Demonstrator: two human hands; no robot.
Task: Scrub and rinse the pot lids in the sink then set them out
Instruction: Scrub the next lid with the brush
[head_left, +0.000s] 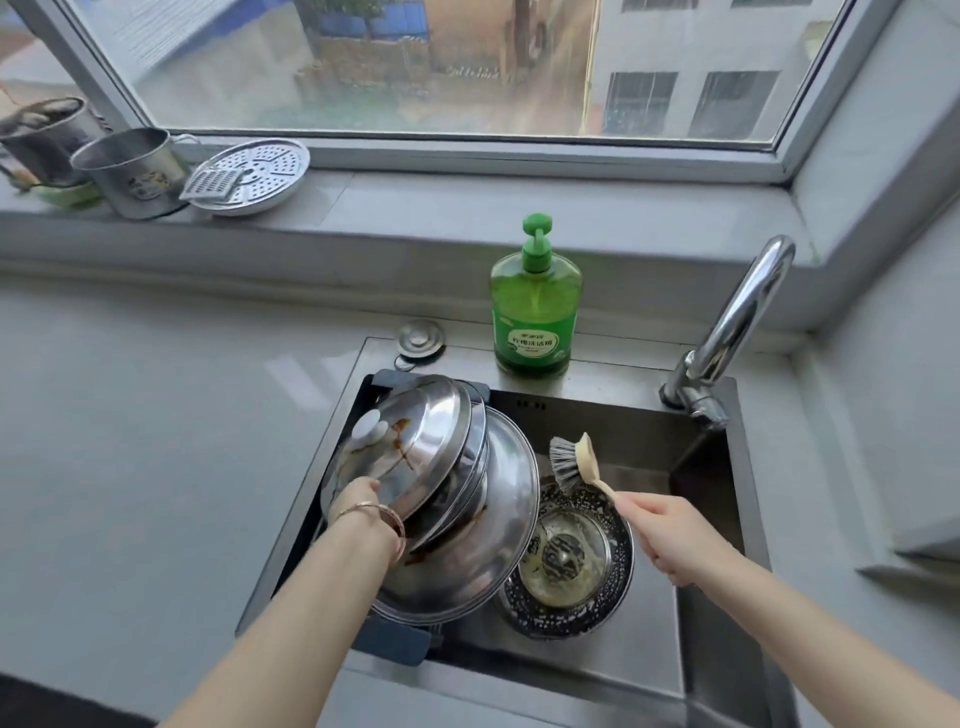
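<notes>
- Two hands are held over the sink (649, 623): the top lid (400, 452) is gripped at its rim by the left hand (358, 501), and the brush (571, 465) by the right hand (670, 535).
- More lids (498, 519) are stacked tilted at the sink's left side.
- A soap bottle (535, 312) is stood behind the sink, below the window (467, 67).

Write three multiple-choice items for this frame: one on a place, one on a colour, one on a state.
1. The soap bottle stands: A on the windowsill; B on the sink rim; C in the basin.
2. The knob of the top lid is: A white; B black; C red.
3. The right hand: A hangs open; B grips the brush; C turns the tap.
Answers: 1 B, steel rim lies beneath it; 2 A, pale against the steel; 3 B, it curls round the handle.
</notes>
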